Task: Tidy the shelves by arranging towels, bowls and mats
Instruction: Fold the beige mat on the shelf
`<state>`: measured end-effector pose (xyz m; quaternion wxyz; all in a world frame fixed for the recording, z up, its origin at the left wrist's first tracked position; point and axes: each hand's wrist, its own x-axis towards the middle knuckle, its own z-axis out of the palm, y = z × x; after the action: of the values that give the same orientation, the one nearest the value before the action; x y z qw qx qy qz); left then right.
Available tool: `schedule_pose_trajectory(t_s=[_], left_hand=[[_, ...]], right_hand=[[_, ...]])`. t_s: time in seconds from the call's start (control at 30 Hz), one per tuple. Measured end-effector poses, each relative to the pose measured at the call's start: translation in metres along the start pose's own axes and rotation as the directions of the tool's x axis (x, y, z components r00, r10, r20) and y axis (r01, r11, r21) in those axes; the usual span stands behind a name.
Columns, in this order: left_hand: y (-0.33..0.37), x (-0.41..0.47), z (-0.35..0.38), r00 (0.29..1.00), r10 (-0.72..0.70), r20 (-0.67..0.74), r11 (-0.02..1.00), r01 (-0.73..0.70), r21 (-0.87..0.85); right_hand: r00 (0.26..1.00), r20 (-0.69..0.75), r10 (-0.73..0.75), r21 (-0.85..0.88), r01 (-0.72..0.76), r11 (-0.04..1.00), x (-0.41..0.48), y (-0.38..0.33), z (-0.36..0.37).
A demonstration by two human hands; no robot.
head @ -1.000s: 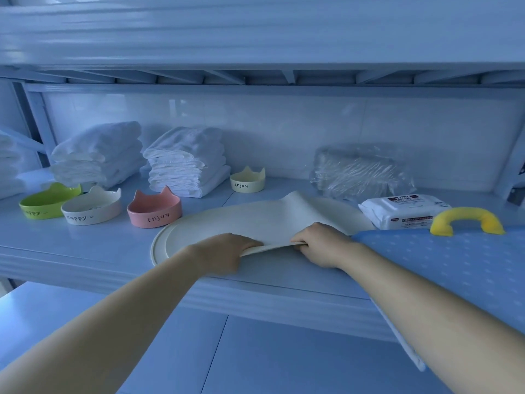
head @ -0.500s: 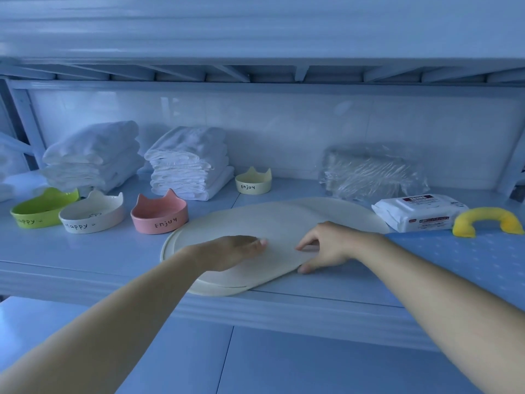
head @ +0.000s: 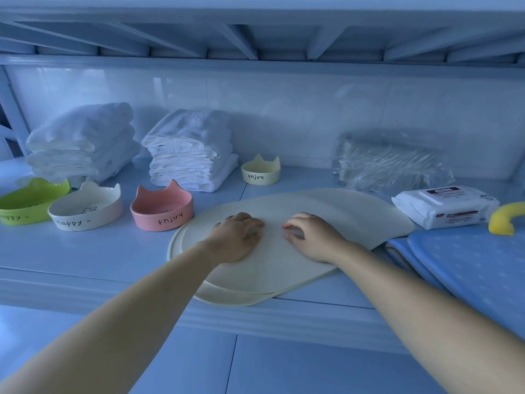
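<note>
cream mats (head: 326, 211) now lie flat; left hand (head: 237, 237) and right hand (head: 311, 237) press palms down, fingers spread.

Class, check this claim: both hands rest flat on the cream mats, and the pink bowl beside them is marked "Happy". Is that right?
One detail is wrong. The head view shows the pink bowl marked "Enjoy", not "Happy"; "Happy" is on the white bowl beside it. The rest holds: the left hand and right hand rest flat on the cream mats.
</note>
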<state>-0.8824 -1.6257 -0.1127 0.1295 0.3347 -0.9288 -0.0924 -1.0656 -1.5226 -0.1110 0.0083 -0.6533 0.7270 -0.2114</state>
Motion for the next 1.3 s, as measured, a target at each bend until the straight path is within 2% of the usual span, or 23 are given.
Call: schedule_pose_trajectory(t_s=[0.07, 0.2, 0.27, 0.37, 0.43, 0.77, 1.3], left_hand=[[-0.008, 0.007, -0.001, 1.0, -0.029, -0.005, 0.999, 0.029, 0.02], [-0.024, 0.02, 0.0, 0.992, -0.122, -0.011, 0.991, 0.123, 0.051], [-0.031, 0.027, 0.0, 0.988, -0.152, 0.024, 0.983, 0.149, 0.104], [-0.035, 0.037, -0.002, 0.979, -0.156, 0.128, 0.975, 0.132, 0.18], [-0.038, 0.042, -0.003, 0.978, -0.144, 0.149, 0.975, 0.115, 0.191], [-0.042, 0.042, 0.001, 0.98, -0.119, 0.158, 0.975, 0.085, 0.203], [-0.029, -0.015, 0.001, 0.987, -0.129, 0.1, 0.98, 0.111, 0.163]], right_hand=[[1.0, 0.024, 0.019, -0.013, -0.018, 1.0, 0.008, -0.002, 0.007], [0.963, 0.231, 0.138, -0.139, -0.108, 0.984, 0.022, -0.001, 0.015], [0.945, 0.27, 0.185, -0.19, -0.136, 0.972, 0.027, -0.001, 0.018], [0.936, 0.268, 0.226, -0.224, -0.168, 0.96, 0.032, -0.004, 0.02], [0.935, 0.262, 0.241, -0.236, -0.18, 0.955, 0.034, -0.006, 0.021], [0.946, 0.246, 0.21, -0.203, -0.161, 0.966, 0.034, -0.001, 0.023], [0.952, 0.278, 0.126, -0.16, -0.083, 0.984, 0.017, -0.007, 0.017]])
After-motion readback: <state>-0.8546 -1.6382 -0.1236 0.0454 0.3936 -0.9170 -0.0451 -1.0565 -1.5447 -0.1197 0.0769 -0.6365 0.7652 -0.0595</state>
